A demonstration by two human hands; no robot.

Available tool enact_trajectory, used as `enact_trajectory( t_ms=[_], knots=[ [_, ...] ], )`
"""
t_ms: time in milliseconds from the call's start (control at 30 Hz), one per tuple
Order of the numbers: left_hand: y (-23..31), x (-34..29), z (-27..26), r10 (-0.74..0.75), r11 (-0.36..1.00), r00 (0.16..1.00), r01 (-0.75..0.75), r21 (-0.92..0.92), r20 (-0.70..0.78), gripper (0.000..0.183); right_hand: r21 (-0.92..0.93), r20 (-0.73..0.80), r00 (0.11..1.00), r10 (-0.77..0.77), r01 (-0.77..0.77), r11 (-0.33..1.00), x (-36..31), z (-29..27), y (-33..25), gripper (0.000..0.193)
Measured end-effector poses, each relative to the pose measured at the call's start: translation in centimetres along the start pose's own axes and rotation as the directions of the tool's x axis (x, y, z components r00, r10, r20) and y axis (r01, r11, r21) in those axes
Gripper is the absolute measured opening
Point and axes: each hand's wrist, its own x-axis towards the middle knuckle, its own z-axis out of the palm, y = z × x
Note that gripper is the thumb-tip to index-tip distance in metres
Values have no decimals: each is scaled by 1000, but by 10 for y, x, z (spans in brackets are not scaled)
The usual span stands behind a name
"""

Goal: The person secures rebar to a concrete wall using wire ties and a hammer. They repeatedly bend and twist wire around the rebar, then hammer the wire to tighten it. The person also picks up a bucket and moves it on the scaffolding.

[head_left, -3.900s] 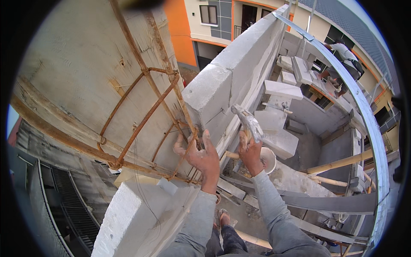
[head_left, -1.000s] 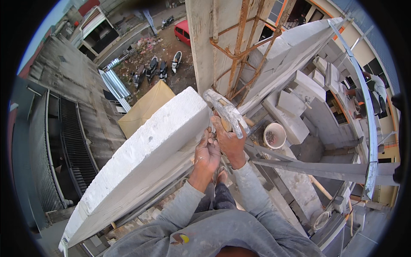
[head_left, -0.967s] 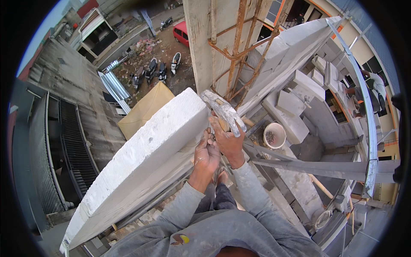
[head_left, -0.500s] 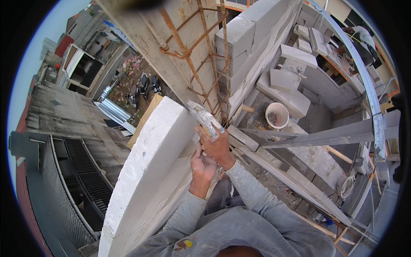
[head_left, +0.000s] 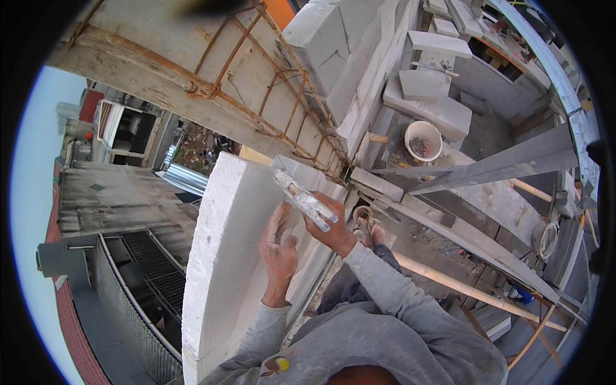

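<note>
My right hand is closed around a long hand tool caked in pale mortar. It has a slot along its body; its exact kind cannot be made out. The tool lies close to the inner side of a white lightweight-block wall, near the wall's far end. Left of it, my left hand is raised with fingers stretched up and thumb apart, holding nothing, beside the same wall face. Just beyond the tool, a rusty rebar cage runs along a wooden board.
A bucket of mortar-like material stands right, near loose blocks. Bamboo poles and a grey beam cross the right side. My sandalled feet show below. Left of the wall is a drop toward neighbouring roofs.
My left hand has come away from the right hand and tool, moving left and opening. The tool has turned to show its slotted side. The view has shifted, and my feet now show.
</note>
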Motion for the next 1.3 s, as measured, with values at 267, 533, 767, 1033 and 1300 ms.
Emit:
enact_trajectory(
  t_ms=[267,533,767,1033,1300],
  knots=[
    [30,41,22,-72,980,996,80,-181,50,28,-58,10,998,-59,60,997,-7,-10,-3,32],
    [94,34,-38,94,952,966,-157,262,240,22,-263,45,989,-143,150,953,-14,-33,-26,23],
    [166,130,-153,319,824,945,-315,471,75,26,-214,-18,1000,-26,21,977,-7,-56,-43,22],
    [99,320,-139,544,767,776,-614,184,319,28,-74,-50,983,177,-181,981,0,-57,-62,26],
    [54,352,-143,489,764,790,-593,254,370,32,-49,-104,983,150,-156,987,21,-59,-62,23]
  ],
)
